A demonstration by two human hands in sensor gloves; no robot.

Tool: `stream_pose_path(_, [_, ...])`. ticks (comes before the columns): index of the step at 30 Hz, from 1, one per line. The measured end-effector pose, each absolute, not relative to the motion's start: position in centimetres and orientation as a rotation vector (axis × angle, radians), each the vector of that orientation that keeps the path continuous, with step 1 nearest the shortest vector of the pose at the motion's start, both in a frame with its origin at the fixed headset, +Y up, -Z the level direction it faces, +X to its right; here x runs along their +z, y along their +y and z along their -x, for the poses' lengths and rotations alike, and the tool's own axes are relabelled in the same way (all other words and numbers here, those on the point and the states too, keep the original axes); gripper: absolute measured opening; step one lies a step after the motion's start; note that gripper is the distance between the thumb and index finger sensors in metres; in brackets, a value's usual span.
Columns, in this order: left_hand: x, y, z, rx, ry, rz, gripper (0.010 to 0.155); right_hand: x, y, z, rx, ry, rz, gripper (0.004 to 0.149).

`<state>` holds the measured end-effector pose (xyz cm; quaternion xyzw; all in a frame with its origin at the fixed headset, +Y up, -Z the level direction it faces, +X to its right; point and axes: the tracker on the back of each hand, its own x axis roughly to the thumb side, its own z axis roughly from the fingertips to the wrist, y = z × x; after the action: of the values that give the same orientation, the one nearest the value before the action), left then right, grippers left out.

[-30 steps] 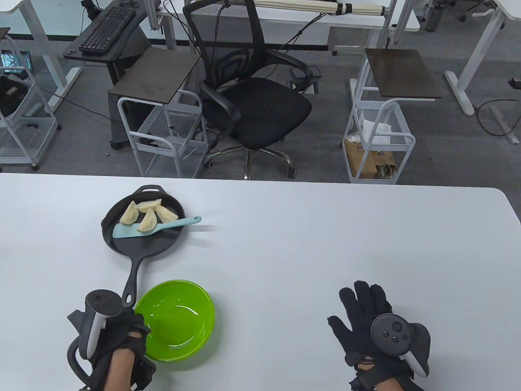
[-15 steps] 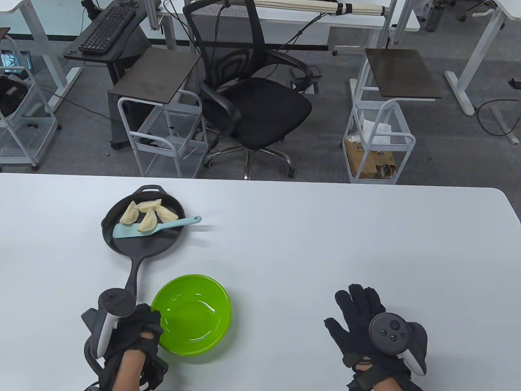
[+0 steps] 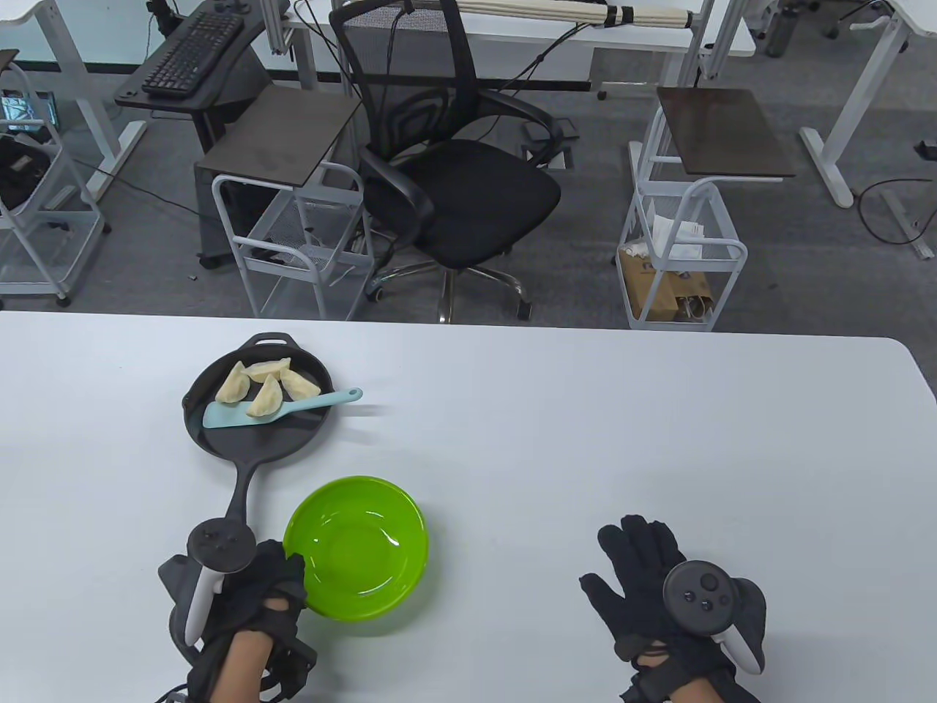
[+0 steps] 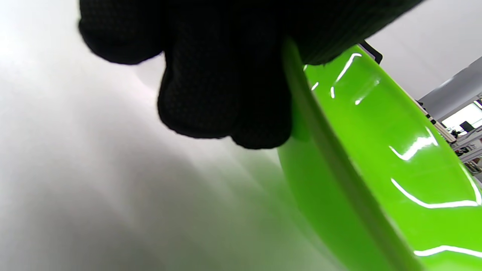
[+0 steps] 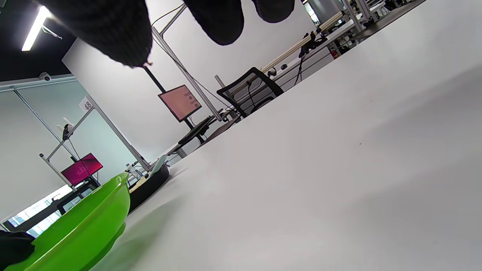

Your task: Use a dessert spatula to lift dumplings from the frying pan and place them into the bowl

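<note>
The glossy round green plastic bowl (image 3: 356, 545) is pinched at its near-left rim by the left hand (image 3: 256, 593), just near of the black cast-iron frying pan (image 3: 258, 399). Four pale crescent dumplings (image 3: 265, 381) and a flat light-blue silicone dessert spatula (image 3: 278, 411) are seen inside that pan. The right hand (image 3: 659, 586) is laid flat, fingers spread, on the smooth white bench (image 3: 585, 439).

Black office chair (image 3: 454, 183), grey floor (image 3: 805, 263)

Legible text: number "48" on a small white sign (image 5: 87, 104) fixed to a metal frame post, right wrist view. Monitor contents and paper-bag print unreadable.
</note>
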<state>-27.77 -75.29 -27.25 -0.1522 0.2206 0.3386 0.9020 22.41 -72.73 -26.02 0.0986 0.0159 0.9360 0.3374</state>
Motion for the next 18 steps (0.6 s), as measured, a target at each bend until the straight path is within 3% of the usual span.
stream_pose_path(18, [-27.1,-75.2,24.7,0.792,0.35,0.268,0.059,-26.0,-73.5,-21.6,2.28,0.111,-0.261,0.074])
